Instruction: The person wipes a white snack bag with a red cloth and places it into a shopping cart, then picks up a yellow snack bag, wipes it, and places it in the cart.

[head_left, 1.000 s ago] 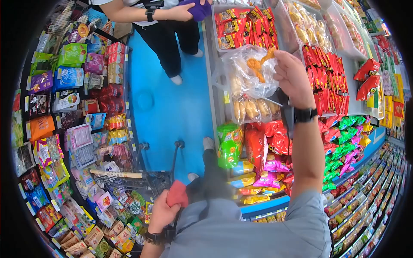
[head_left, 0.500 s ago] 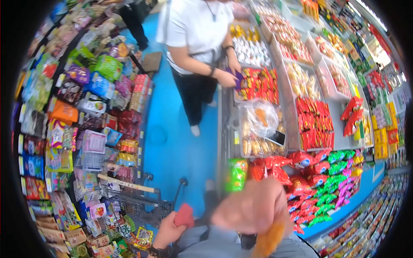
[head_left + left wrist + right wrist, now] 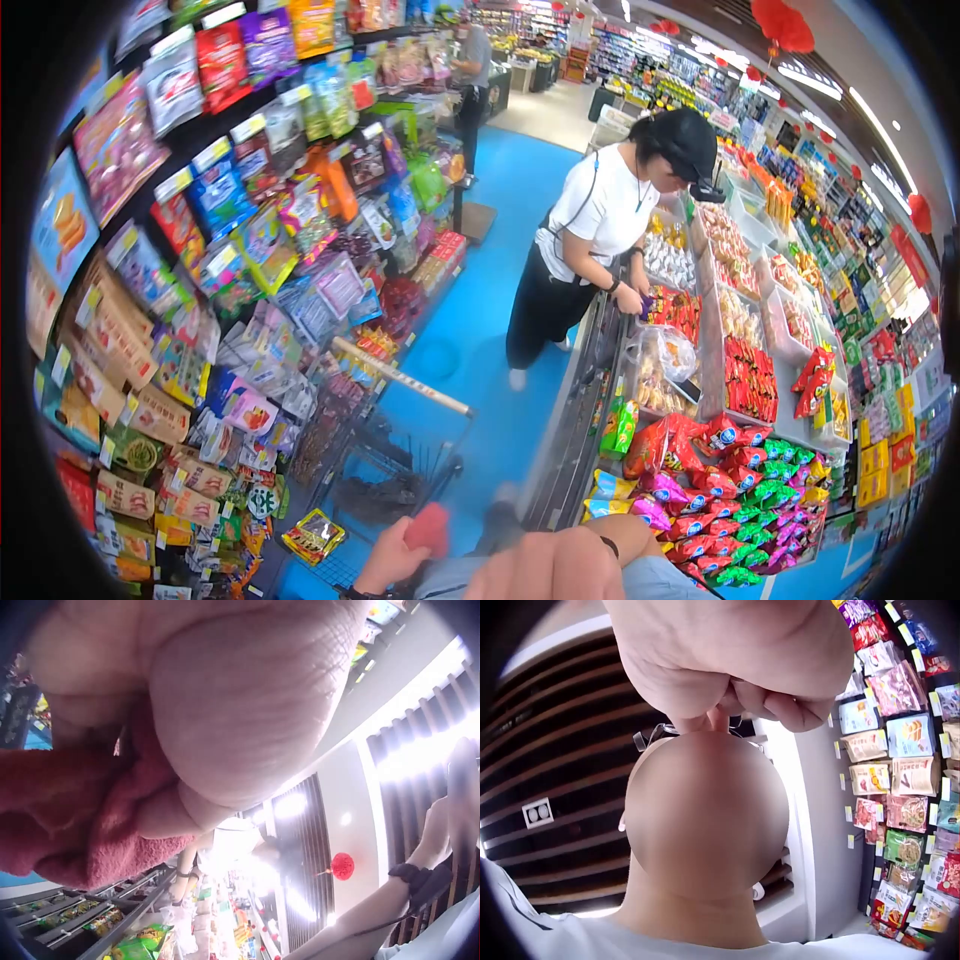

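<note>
- Head view: left hand [image 3: 385, 565] sat low at the bottom edge of frame, fingers wrapped round a red cloth [image 3: 428, 528], just above the shopping cart [image 3: 400, 470].
- Left wrist view confirmed it: the red cloth [image 3: 82, 825] was bunched in the left hand's [image 3: 225, 697] palm, and the grip looked firm.
- Right hand [image 3: 555, 570] was raised close to the camera and blurred.
- In the right wrist view the right hand's [image 3: 735, 652] fingers were curled tight right at the wearer's face. Could not tell whether they pinched anything.
- Clear bag [image 3: 665, 350] lay in a bin near the front edge of the display surface [image 3: 600, 360], well apart from both hands, with red packs [image 3: 750, 375] just beside it.
- Another person [image 3: 590, 215] leaned over the far end of the same surface, hand in a bin.
- Snack shelf [image 3: 200, 250] ran along the left, with blue floor [image 3: 500, 230] between it and the surface.
- Judged step: a break from the bins, with the right hand up at the face and the left parked on the cloth by the cart.
- Next move would likely call for lowering the right hand towards the clear bag, looking down first, and keeping clear of the other person's arm.
</note>
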